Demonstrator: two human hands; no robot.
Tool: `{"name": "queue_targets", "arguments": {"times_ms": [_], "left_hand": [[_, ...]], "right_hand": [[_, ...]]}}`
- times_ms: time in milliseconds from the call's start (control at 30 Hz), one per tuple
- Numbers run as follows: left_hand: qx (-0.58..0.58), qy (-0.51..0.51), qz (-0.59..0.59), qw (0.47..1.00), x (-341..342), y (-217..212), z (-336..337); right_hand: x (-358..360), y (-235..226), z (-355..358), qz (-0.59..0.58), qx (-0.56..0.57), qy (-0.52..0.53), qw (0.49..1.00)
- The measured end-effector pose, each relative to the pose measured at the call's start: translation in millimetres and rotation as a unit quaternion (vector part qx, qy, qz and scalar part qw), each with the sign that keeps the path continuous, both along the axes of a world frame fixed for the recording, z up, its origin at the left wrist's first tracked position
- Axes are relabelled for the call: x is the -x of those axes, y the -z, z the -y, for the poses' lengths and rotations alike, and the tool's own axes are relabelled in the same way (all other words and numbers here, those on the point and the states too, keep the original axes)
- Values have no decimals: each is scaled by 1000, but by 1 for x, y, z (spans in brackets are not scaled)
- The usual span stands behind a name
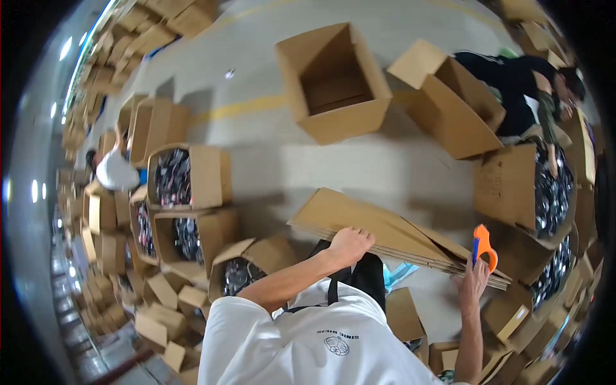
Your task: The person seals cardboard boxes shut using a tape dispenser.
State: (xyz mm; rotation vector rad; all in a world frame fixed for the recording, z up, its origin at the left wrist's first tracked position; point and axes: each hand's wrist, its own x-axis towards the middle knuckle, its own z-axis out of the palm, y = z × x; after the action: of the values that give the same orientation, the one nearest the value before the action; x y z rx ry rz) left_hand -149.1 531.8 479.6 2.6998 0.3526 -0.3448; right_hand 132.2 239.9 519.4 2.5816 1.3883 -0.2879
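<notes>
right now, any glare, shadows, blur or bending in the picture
Head view: bright white ceiling lights glare at far left, and glossy black plastic packages glint at right; head view: soft shadows darken the grey floor at upper left; head view: straight lines bend near the black rim, brown cardboard boxes at lower left look soft, while the flattened brown cardboard stack looks fairly crisp.

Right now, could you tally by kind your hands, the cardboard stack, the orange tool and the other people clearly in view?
Hands: 2, left hand and right hand
Stack of flattened cardboard: 1
Orange tool: 1, counting the blue piece against it
Other people: 2, one in white, one in dark clothes
Total: 6
</notes>
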Motion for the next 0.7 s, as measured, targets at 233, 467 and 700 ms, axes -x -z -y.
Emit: {"name": "queue_targets", "arguments": {"times_ms": [233,467,700], "left_hand": [[-52,-216,1,975,169,-59,28],[-48,-300,-3,953,312,-84,-38],[-43,-399,121,908,468,-146,-75]], "right_hand": [[40,2,-117,54,71,-383,919],[150,-27,-260,-64,22,-575,816],[306,-146,-354,-35,11,-623,781]]}}
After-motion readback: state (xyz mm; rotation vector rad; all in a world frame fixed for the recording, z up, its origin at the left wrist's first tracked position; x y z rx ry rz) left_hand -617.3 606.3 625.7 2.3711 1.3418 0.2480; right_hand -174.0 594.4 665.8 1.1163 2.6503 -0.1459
